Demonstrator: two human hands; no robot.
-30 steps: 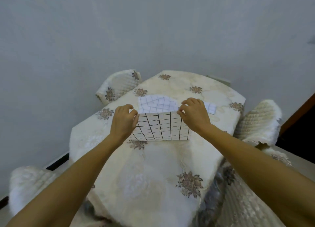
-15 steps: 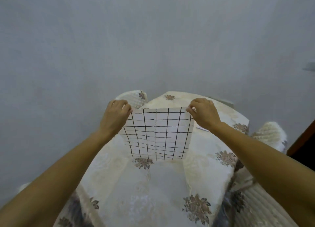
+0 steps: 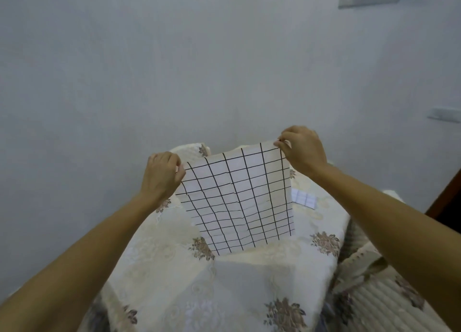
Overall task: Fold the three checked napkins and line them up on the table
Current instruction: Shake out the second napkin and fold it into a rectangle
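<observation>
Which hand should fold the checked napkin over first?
Probably the right hand. It pinches the checked napkin's top corner higher than the left hand does, so it has room to swing that corner across. The left hand could just hold its corner steady above the table.

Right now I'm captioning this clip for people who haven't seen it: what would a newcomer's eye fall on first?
First, the black-checked napkin, held up in mid-frame over the table, hanging tilted with its right corner higher. The left hand and right hand each pinch a top corner. Behind it, a paler checked napkin lies on the floral tablecloth to the right.
</observation>
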